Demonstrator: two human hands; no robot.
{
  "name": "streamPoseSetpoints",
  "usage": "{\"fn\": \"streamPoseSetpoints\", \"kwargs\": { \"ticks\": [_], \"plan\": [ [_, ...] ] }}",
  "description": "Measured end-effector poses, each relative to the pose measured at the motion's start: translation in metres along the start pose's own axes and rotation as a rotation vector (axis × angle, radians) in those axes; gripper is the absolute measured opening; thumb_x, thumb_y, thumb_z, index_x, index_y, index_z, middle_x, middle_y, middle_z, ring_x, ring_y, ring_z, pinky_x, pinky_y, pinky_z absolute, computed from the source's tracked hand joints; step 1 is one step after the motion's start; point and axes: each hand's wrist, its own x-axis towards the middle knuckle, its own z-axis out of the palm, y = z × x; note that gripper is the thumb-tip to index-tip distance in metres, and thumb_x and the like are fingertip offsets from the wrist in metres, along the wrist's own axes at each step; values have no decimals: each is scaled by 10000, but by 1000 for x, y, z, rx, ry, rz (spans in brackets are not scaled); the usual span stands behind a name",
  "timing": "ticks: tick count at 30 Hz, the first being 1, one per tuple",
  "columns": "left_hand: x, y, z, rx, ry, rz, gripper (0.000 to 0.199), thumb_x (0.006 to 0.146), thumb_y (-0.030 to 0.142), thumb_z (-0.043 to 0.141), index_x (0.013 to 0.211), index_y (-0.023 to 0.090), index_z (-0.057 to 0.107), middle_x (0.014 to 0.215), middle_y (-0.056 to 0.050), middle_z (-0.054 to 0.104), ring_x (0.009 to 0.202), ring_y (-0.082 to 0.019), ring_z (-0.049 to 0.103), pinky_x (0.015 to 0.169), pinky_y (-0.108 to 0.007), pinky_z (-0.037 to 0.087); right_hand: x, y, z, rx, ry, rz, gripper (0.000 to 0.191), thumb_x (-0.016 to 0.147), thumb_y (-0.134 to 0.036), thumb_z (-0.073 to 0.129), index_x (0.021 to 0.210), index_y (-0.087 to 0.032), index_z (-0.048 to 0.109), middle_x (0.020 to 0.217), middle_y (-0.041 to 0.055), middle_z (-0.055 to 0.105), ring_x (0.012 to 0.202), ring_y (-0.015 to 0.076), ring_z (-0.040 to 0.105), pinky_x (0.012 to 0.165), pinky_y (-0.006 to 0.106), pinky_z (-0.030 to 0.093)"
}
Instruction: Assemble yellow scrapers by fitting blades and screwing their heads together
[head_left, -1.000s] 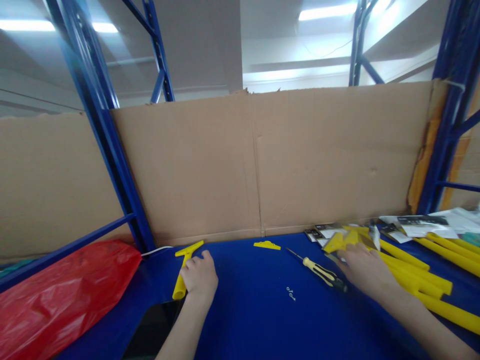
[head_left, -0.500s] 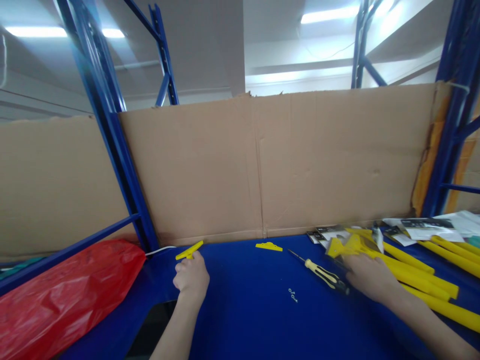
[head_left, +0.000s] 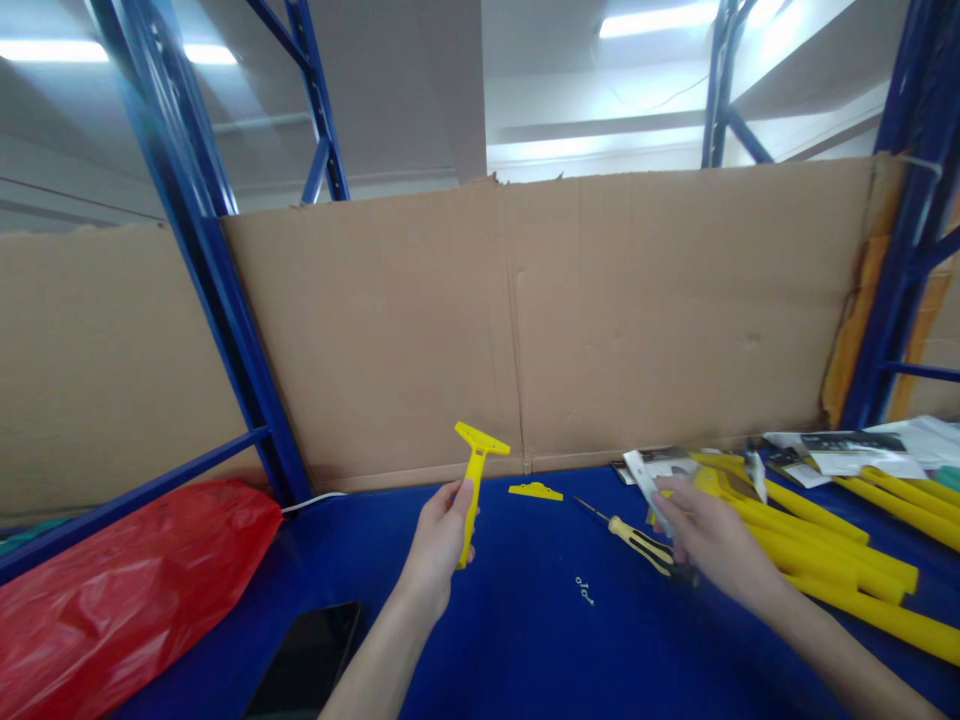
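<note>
My left hand (head_left: pixel 444 535) is closed round the stem of a yellow T-shaped scraper handle (head_left: pixel 480 450), its wide head pointing up and away from me. My right hand (head_left: pixel 709 530) pinches a flat whitish strip (head_left: pixel 640 476) above the right side of the table; motion blurs it, so its exact kind is unclear. Below that hand lies a screwdriver (head_left: pixel 637 545) with a cream and black handle, its tip to the left. A small yellow clamp plate (head_left: pixel 535 491) rests near the cardboard. Several small screws and nuts (head_left: pixel 584 591) lie nearer to me.
Long yellow scraper parts (head_left: pixel 832 550) are piled at the right, with paper-backed packets (head_left: pixel 862 455) behind them. A red plastic bag (head_left: pixel 142 590) and a black phone (head_left: pixel 311 655) lie at the left. A cardboard wall (head_left: pixel 420 330) and blue rack posts (head_left: pixel 240 350) bound the table.
My left hand has moved right and turned, bringing the scraper handle upright. My right hand has shifted slightly left from the yellow parts and now shows the whitish strip in its fingers.
</note>
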Motion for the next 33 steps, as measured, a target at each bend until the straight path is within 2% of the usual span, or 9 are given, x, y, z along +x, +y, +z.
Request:
{"fn": "streamPoseSetpoints", "kwargs": {
  "ticks": [3,7,13,19,23,25,28,30,33],
  "plan": [
    [-13,-5,15,-125,-98,-52,248,769,352,604,884,133,586,693,-10,539,525,-97,493,397,-191,391,-1,-12,13,188,-53,43,372,753,-445,501,949,-162,643,523,-30,561,348,118,465,372,244,366],
    [-27,-11,30,-332,-288,-145,170,777,245,586,908,148,538,842,-70,616,717,-152,588,599,-303,549,-1,-30,19,336,-135,94,353,680,-399,590,915,-153,687,421,-63,491,332,89,407,340,206,287],
    [-38,-16,41,-400,-416,-205,297,762,314,565,1005,200,437,657,0,599,519,-144,556,475,-295,511,2,-48,19,431,-218,123,211,626,-347,664,717,-158,682,437,-54,512,363,66,401,361,189,285],
    [-38,-16,40,-539,-404,-171,483,692,291,592,1113,181,382,651,-26,624,548,-170,582,432,-260,486,-1,-46,32,560,-258,113,216,655,-377,665,658,-161,659,451,-45,530,366,69,422,347,188,292],
    [-40,-15,40,-583,-423,-116,559,652,236,615,1148,207,360,789,-32,653,572,-168,603,445,-280,504,-9,-42,34,716,-273,231,323,670,-397,683,888,-158,687,601,2,640,410,89,491,356,196,307],
    [-40,-15,41,-534,-379,-128,534,688,329,650,1136,221,380,759,-5,642,504,-140,579,407,-249,478,-12,-42,33,801,-277,290,364,670,-358,686,979,-167,682,603,1,638,414,87,480,358,191,294],
    [-38,-15,43,-406,-264,-146,529,698,554,651,1053,219,446,624,47,584,359,-82,476,321,-184,378,-14,-44,28,922,-259,331,317,641,-269,682,941,-174,714,630,0,613,467,85,472,386,189,327],
    [-37,-16,45,-350,-225,-126,581,681,686,584,1000,210,482,542,70,531,307,-67,420,295,-174,339,-15,-45,25,963,-257,321,280,637,-264,666,893,-175,736,675,20,613,528,104,498,421,203,372],
    [-37,-18,46,-367,-251,-147,651,694,786,429,921,184,524,466,67,477,298,-81,415,293,-188,346,-14,-45,24,966,-246,281,264,656,-336,674,846,-169,749,700,41,612,573,123,512,447,221,397]
  ]
}}
